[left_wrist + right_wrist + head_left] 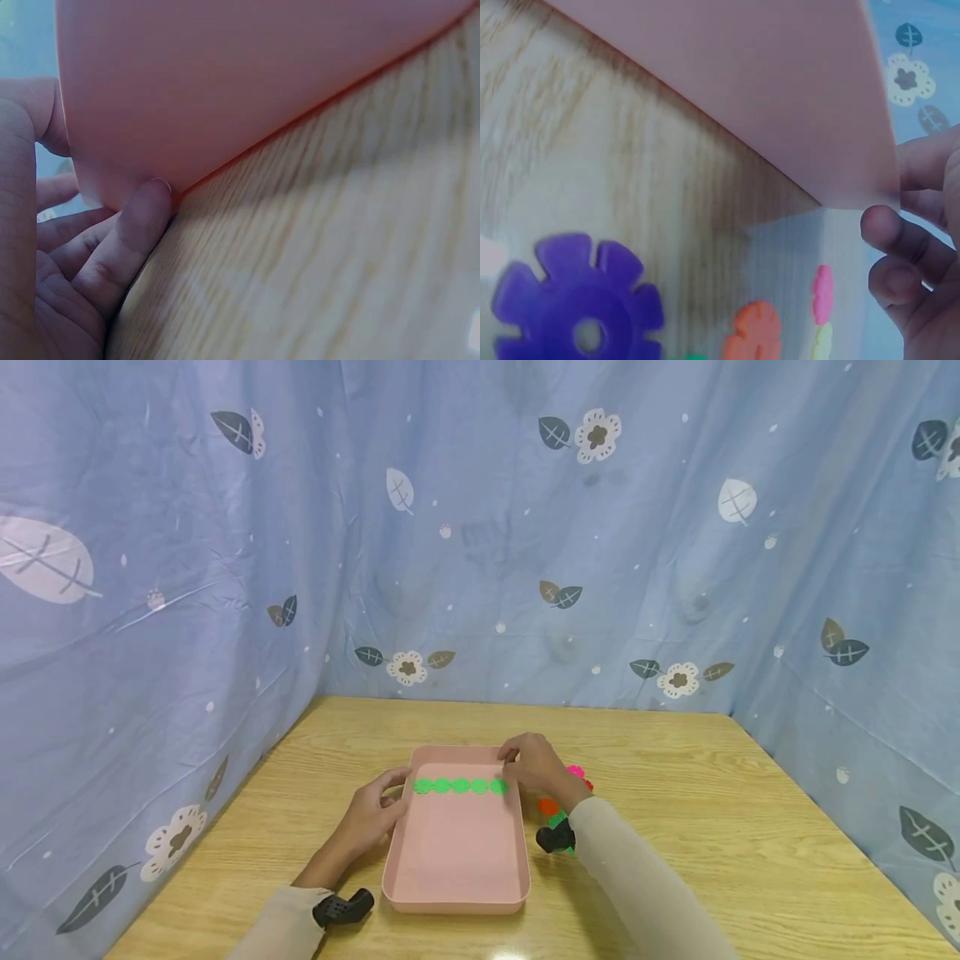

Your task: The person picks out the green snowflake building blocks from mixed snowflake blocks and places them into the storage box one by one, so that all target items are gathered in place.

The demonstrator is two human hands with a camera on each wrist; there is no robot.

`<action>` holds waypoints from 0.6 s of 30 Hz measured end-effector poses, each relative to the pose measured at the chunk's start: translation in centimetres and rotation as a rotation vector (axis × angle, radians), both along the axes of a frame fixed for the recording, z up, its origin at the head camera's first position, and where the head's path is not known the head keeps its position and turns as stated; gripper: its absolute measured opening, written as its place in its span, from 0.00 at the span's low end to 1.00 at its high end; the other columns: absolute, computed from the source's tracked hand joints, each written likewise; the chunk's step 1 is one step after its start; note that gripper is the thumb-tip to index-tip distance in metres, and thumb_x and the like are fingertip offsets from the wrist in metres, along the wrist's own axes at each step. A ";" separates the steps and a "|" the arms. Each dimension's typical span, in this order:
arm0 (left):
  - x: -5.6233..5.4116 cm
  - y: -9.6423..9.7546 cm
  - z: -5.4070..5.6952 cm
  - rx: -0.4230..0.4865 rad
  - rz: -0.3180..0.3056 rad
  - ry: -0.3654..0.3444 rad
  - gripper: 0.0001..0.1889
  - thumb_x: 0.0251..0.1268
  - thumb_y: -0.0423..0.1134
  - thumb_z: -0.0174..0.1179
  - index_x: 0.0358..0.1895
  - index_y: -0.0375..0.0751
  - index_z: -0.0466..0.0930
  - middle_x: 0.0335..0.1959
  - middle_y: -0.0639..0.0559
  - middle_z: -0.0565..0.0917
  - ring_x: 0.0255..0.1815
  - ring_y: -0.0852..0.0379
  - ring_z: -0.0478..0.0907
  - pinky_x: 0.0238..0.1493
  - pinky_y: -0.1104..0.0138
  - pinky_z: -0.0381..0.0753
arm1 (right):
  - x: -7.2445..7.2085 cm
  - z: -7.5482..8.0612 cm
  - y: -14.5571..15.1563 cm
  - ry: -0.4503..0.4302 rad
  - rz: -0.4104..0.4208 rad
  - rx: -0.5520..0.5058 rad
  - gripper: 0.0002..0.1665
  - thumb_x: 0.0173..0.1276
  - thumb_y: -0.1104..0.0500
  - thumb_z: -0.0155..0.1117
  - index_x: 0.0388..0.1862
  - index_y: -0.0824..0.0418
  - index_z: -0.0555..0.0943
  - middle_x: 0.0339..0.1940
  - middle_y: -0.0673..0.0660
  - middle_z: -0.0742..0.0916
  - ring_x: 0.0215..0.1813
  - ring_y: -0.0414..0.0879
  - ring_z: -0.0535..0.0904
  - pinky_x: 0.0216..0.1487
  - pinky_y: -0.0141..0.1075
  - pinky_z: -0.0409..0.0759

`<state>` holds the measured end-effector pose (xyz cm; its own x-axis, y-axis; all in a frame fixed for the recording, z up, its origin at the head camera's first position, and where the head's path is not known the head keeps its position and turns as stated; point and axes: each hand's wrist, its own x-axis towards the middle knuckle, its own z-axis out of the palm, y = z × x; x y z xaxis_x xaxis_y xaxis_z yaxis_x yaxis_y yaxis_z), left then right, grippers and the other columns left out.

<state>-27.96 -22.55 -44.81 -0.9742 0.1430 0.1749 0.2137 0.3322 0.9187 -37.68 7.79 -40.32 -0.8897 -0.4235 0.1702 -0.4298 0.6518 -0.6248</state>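
A shallow pink tray point(461, 860) sits on the wooden table, and several green flower-shaped discs point(461, 786) form a sideways row toward its far end. My left hand point(367, 814) holds the tray's left side, its digits bent about the rim and outer wall point(225, 82). At the far right corner, my right hand point(538, 766) is bent over the rim, close to the rightmost green disc. In the right wrist view, two digits pass behind the tray wall point(780, 90); others curl outside. Whether those hidden fingertips pinch anything does not show.
Right of the tray lie loose flower-shaped discs, partly covered by my right arm: orange point(549, 807), pink point(576, 771), red point(588, 786) and green point(557, 819). A purple disc point(532, 307) shows in the right wrist view. A blue patterned curtain point(480, 543) surrounds the table.
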 end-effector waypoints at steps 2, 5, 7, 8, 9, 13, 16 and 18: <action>0.0 0.0 0.0 0.004 0.000 0.001 0.30 0.67 0.31 0.54 0.73 0.40 0.68 0.71 0.36 0.72 0.37 0.51 0.85 0.23 0.67 0.78 | -0.1 0.1 0.1 0.024 -0.006 -0.033 0.10 0.64 0.69 0.66 0.41 0.60 0.89 0.33 0.54 0.87 0.34 0.45 0.78 0.40 0.41 0.80; 0.0 -0.1 -0.1 0.007 0.000 -0.001 0.30 0.66 0.31 0.54 0.73 0.40 0.68 0.71 0.36 0.72 0.39 0.50 0.85 0.23 0.67 0.78 | -0.1 0.3 0.2 0.060 -0.022 -0.063 0.09 0.64 0.68 0.66 0.40 0.61 0.89 0.32 0.53 0.87 0.28 0.44 0.75 0.34 0.39 0.78; 0.0 0.0 -0.1 0.006 0.001 -0.004 0.30 0.67 0.31 0.54 0.73 0.40 0.68 0.71 0.36 0.72 0.38 0.50 0.85 0.21 0.67 0.77 | -0.1 0.4 0.2 0.084 -0.033 -0.082 0.09 0.65 0.68 0.65 0.41 0.62 0.89 0.32 0.52 0.87 0.25 0.44 0.74 0.32 0.38 0.77; 0.0 0.0 -0.1 0.004 0.002 -0.004 0.30 0.67 0.32 0.54 0.73 0.40 0.68 0.71 0.36 0.72 0.39 0.50 0.85 0.21 0.67 0.77 | -0.1 0.5 0.2 0.097 -0.036 -0.088 0.10 0.65 0.68 0.65 0.41 0.62 0.89 0.33 0.51 0.87 0.25 0.43 0.74 0.31 0.37 0.76; 0.0 0.0 -0.1 0.004 0.002 -0.004 0.30 0.66 0.32 0.54 0.73 0.40 0.68 0.71 0.35 0.72 0.39 0.50 0.86 0.22 0.66 0.77 | -0.1 0.5 0.3 0.113 -0.039 -0.098 0.10 0.65 0.68 0.64 0.41 0.63 0.89 0.32 0.52 0.87 0.24 0.43 0.74 0.29 0.36 0.76; 0.0 0.0 -0.1 -0.002 0.006 -0.002 0.30 0.66 0.31 0.54 0.73 0.40 0.68 0.70 0.35 0.73 0.38 0.51 0.85 0.22 0.66 0.77 | 0.0 0.9 0.8 0.162 -0.036 -0.129 0.10 0.65 0.68 0.63 0.42 0.65 0.88 0.31 0.52 0.87 0.23 0.42 0.74 0.28 0.36 0.76; -0.1 0.0 -0.1 -0.007 0.012 -0.005 0.30 0.65 0.31 0.54 0.73 0.40 0.68 0.70 0.36 0.73 0.34 0.52 0.85 0.20 0.67 0.76 | 0.0 1.2 1.5 0.173 -0.038 -0.137 0.09 0.65 0.68 0.64 0.41 0.65 0.88 0.31 0.52 0.87 0.23 0.42 0.75 0.28 0.36 0.77; -0.1 -0.1 -0.2 -0.006 0.012 -0.010 0.31 0.65 0.31 0.54 0.73 0.40 0.68 0.70 0.36 0.73 0.33 0.52 0.84 0.19 0.68 0.74 | 0.1 1.4 2.1 0.167 -0.042 -0.131 0.09 0.65 0.68 0.64 0.41 0.65 0.88 0.31 0.52 0.86 0.23 0.43 0.76 0.29 0.37 0.78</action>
<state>-28.11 -22.61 -44.97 -0.9774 0.1327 0.1646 0.2009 0.3404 0.9186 -37.54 9.87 -38.94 -0.8609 -0.3510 0.3683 -0.5088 0.5892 -0.6277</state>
